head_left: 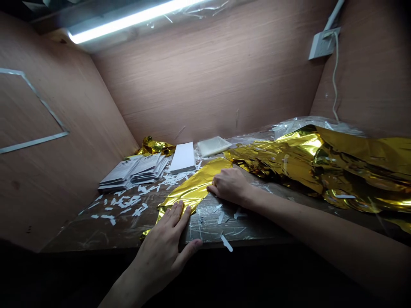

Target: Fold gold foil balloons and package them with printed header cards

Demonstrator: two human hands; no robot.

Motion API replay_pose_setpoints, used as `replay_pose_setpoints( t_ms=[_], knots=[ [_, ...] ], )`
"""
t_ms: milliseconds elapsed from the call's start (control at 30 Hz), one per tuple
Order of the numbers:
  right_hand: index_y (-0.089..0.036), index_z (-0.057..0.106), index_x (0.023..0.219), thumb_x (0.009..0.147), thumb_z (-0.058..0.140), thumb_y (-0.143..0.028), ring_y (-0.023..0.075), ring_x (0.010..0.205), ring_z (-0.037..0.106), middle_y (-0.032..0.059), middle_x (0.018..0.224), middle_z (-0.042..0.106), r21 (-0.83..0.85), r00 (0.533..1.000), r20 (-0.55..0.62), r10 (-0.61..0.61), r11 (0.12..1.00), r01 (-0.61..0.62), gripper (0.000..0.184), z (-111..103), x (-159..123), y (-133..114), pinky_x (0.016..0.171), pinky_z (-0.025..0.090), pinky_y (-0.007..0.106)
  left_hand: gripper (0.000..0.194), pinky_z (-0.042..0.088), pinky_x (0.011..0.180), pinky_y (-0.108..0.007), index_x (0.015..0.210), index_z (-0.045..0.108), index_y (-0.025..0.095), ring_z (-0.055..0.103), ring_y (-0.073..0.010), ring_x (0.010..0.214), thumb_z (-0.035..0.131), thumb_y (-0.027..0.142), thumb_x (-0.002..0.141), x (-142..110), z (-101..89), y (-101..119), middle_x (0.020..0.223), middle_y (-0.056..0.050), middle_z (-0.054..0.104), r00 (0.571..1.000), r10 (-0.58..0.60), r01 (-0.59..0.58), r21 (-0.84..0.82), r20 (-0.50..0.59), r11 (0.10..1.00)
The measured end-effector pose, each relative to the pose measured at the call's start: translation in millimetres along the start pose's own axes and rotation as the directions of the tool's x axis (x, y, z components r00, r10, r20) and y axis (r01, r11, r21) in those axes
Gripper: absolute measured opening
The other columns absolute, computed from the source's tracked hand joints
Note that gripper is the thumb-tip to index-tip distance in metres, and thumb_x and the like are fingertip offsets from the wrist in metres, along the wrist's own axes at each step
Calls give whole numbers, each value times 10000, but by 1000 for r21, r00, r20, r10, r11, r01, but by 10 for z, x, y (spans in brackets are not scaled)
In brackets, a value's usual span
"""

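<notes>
A strip of shiny gold foil (192,185) lies slantwise across the work surface. My left hand (165,239) rests on its near end, fingers stretched out flat and thumb spread to the side. Farther along, my right hand (229,185) is closed in a fist at the strip's right edge, knuckles up. What is inside that fist, if anything, is hidden. Beyond the right hand, the strip meets a large crumpled sheet of gold foil (302,164).
On the left are stacks of printed papers (120,173) and a white stack of cards (183,157). A pale flat packet (213,146) lies behind. White paper scraps (125,201) litter the table (105,235). Wooden panels enclose it; a power socket (323,43) hangs right.
</notes>
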State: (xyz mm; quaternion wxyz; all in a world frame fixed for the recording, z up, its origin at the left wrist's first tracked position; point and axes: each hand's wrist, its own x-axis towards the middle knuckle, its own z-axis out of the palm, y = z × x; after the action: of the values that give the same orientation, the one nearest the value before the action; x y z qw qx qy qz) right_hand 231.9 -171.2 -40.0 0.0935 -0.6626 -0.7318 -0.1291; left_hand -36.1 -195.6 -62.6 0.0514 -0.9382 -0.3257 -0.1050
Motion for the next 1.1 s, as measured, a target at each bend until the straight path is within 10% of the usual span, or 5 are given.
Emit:
replay_pose_setpoints(
  t_ms=[467, 1100],
  knots=[
    [-166, 760, 1003, 1045, 406, -314, 225, 940, 664, 111, 1015, 773, 101, 930, -17, -368, 924, 368, 386, 36, -22, -152, 847, 420, 328, 1028, 297, 1239, -541, 1607, 349, 147, 256, -362, 1536, 555, 799, 839, 6, -123, 70, 1646, -154, 317, 993, -56, 61, -46, 101, 997],
    [-184, 748, 976, 1046, 341, -363, 250, 908, 661, 110, 939, 763, 28, 964, 20, -266, 964, 265, 450, 41, -46, -144, 690, 396, 331, 481, 612, 978, -395, 1227, 756, 206, 704, -298, 1166, 606, 553, 929, -635, -241, -620, 1384, -77, 651, 994, 90, -69, 269, -66, 961]
  ],
)
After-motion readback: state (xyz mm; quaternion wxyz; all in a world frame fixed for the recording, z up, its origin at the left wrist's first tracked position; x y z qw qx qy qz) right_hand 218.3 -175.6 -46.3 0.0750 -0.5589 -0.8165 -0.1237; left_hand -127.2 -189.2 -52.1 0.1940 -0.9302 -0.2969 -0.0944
